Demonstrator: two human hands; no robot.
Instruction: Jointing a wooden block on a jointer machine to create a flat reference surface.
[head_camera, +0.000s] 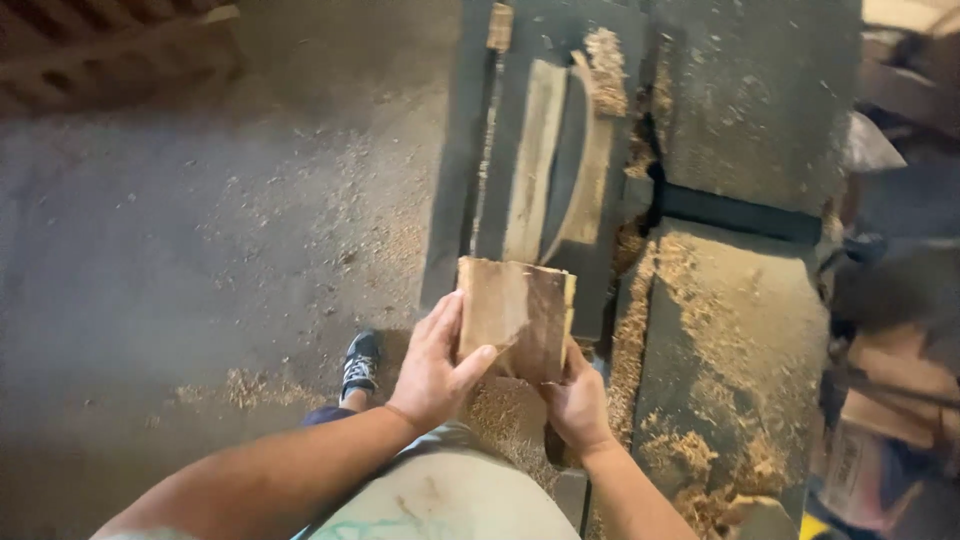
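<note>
Room: dim workshop, grey concrete floor strewn with sawdust.
Surface: dark metal saw surface, sawdust-caked.
Hands: left hand and right hand both grasp the flat brown wooden board at the surface's near edge.

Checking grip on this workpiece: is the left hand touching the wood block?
Touching. The head view shows the left hand laid on the wood block, thumb across its face.

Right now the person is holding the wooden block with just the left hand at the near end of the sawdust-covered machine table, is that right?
Not quite. The head view shows both hands on the wooden block: the left hand on its left side, the right hand at its lower right corner. It is at the near end of the sawdust-covered machine table.
</note>
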